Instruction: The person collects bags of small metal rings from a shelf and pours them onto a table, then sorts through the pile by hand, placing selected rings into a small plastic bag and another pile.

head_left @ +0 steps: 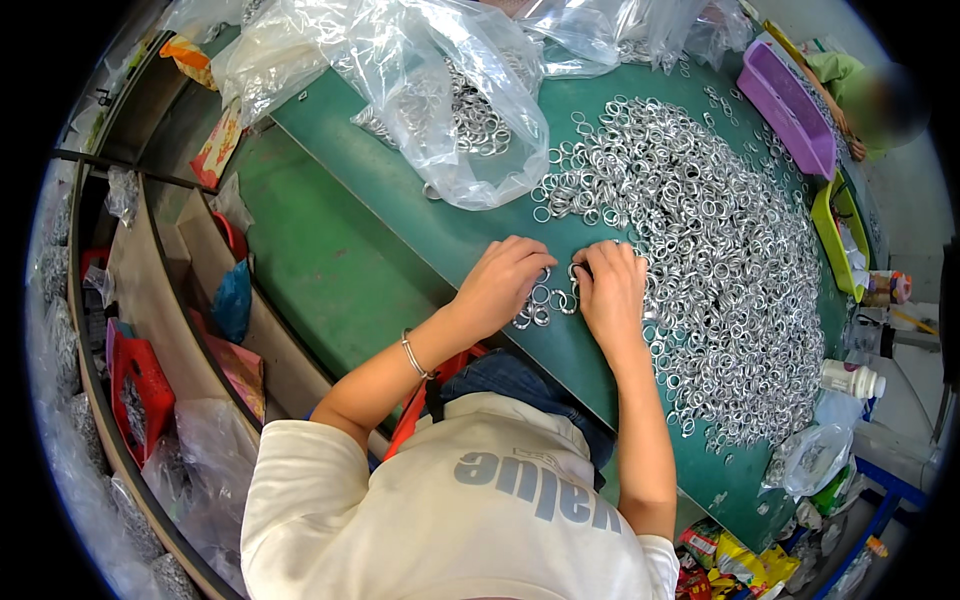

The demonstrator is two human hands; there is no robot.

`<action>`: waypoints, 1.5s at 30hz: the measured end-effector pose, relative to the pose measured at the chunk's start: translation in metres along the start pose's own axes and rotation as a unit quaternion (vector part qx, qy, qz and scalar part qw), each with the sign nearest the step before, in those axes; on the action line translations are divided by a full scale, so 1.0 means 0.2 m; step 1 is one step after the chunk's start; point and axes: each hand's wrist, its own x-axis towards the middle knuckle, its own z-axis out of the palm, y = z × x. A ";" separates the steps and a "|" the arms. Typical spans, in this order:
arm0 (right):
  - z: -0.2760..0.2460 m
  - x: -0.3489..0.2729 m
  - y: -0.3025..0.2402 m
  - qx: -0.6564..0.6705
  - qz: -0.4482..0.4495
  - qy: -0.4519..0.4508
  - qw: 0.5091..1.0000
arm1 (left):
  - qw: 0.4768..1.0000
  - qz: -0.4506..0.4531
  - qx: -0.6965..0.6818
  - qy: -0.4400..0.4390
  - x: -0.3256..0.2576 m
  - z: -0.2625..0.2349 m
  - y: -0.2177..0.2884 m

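Across the green surface (455, 225), as seen in the head view, a broad pile of silvery metal rings (725, 270) is spread on the right, seemingly placed within easy reach of the right hand (612, 290), which is rested at its near-left border. Close to the surface's edge, a small cluster of rings (538, 310) is set between the hands, probably kept separate to avoid being mixed with the pile. It is flanked by the left hand (500, 275), whose fingers are bunched and bent down; the right fingers are curled, thumb near index. Whether a ring is pinched by either cannot be told. Farther off, more rings are enclosed by a clear plastic bag (400, 75), apparently against scattering.
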 end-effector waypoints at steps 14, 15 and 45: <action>-0.18 0.05 0.10 -0.027 0.072 0.097 0.992 | 0.996 0.047 -0.062 -0.049 0.03 0.01 0.06; -0.17 0.00 0.08 0.034 0.066 0.054 0.996 | 0.993 0.055 -0.075 -0.066 0.02 0.03 0.05; 0.02 -0.20 -0.17 0.170 0.006 -0.019 0.985 | 0.790 -0.375 -0.475 0.102 -0.54 0.14 0.19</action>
